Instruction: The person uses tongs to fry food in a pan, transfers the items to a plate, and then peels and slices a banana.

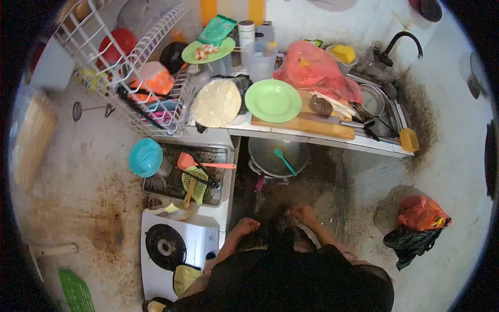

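Grey, the pot [261, 160] sits at the centre of the frame, just below the counter [384, 148], a teal spoon [279, 153] inside. The person's left hand [247, 225] and right hand [303, 214], lower centre, are apart from it; whether either grips anything cannot be told. A white stove [202, 232] stands lower left.

Pale walls with brown stains [112, 223] stand on the left, and dark grime [421, 122] spreads around the corner on the right. A white-tiled counter [322, 140] runs along the back wall [338, 23], above a dark, blotchy floor [338, 182].
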Motion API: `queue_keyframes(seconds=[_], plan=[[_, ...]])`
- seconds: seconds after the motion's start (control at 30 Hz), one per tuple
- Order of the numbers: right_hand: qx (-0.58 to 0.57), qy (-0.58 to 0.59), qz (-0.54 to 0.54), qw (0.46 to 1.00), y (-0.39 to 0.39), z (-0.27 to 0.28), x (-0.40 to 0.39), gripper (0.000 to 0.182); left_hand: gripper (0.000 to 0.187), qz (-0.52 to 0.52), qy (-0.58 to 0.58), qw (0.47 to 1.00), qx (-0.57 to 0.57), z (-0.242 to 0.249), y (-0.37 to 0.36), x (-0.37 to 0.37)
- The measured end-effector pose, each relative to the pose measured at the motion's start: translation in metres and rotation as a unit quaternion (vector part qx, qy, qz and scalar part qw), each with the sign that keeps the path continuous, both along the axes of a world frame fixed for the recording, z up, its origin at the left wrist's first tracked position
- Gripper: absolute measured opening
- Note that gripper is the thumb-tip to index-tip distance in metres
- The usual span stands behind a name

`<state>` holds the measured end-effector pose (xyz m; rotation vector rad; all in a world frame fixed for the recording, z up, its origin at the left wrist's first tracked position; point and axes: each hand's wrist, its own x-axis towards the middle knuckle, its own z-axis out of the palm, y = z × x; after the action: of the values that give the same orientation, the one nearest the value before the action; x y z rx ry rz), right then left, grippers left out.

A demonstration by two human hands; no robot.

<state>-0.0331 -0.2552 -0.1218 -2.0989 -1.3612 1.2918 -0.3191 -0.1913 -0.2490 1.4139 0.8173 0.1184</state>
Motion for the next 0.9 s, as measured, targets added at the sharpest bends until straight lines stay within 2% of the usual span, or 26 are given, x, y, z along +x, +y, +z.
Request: queue_keyframes(seconds=[0.03,0.13,0.17,0.23,0.27,0.33,0.37,0.43,0.53,0.57,0.6,0.63,0.7,0.73,0.8,0.83,0.9], plan=[[-0.004,-0.008,0.004,1.000,0.005,0.005,0.004,0.029,0.028,0.032,-0.011,0.999,-0.041,0.028,0.013,0.011],[0.114,-0.013,0.033,0.993,0.024,-0.026,0.023,0.027,0.038,-0.034,0.165,0.979,0.112,0.111,0.055,0.054],[0.125,0.008,0.036,0.992,0.035,-0.020,0.028,0.025,0.046,-0.011,0.174,0.980,0.100,0.134,0.065,0.068],[0.143,0.054,0.048,0.987,0.071,0.017,0.028,0.023,0.041,0.056,0.101,0.989,0.095,0.112,0.087,0.084],[0.153,0.051,0.089,0.983,0.091,0.025,0.035,0.022,0.039,0.095,0.063,0.989,0.094,0.106,0.098,0.093],[0.167,0.047,0.172,0.970,0.126,0.036,0.045,0.020,0.033,0.194,-0.046,0.975,0.098,0.133,0.110,0.117],[0.206,0.047,0.179,0.961,0.144,0.044,0.049,0.019,0.029,0.242,-0.101,0.960,0.101,0.150,0.117,0.129],[0.278,0.049,0.188,0.941,0.173,0.060,0.052,0.019,0.024,0.259,-0.091,0.955,0.116,0.185,0.130,0.148],[0.353,0.170,0.152,0.907,0.203,0.088,0.058,0.020,0.023,0.272,-0.053,0.945,0.174,0.210,0.149,0.168],[0.301,0.171,0.165,0.924,0.209,0.099,0.063,0.021,0.023,0.280,-0.032,0.939,0.196,0.213,0.156,0.172],[0.295,0.147,0.191,0.925,0.214,0.106,0.068,0.021,0.023,0.290,-0.010,0.932,0.217,0.220,0.159,0.175],[0.289,0.123,0.217,0.924,0.219,0.112,0.074,0.020,0.024,0.334,-0.023,0.937,0.101,0.227,0.159,0.180],[0.263,0.071,0.264,0.925,0.226,0.132,0.084,0.019,0.024,0.390,-0.079,0.909,0.127,0.242,0.157,0.191],[0.279,0.097,0.240,0.925,0.231,0.131,0.088,0.018,0.024,0.412,-0.107,0.894,0.139,0.248,0.158,0.197],[0.306,0.144,0.177,0.924,0.234,0.130,0.099,0.018,0.024,0.414,-0.094,0.895,0.138,0.254,0.158,0.201],[0.288,0.144,0.147,0.935,0.236,0.136,0.110,0.015,0.024,0.409,-0.088,0.898,0.138,0.257,0.160,0.201],[0.360,0.116,0.090,0.921,0.242,0.151,0.134,0.014,0.024,0.369,-0.066,0.913,0.160,0.260,0.166,0.203]])
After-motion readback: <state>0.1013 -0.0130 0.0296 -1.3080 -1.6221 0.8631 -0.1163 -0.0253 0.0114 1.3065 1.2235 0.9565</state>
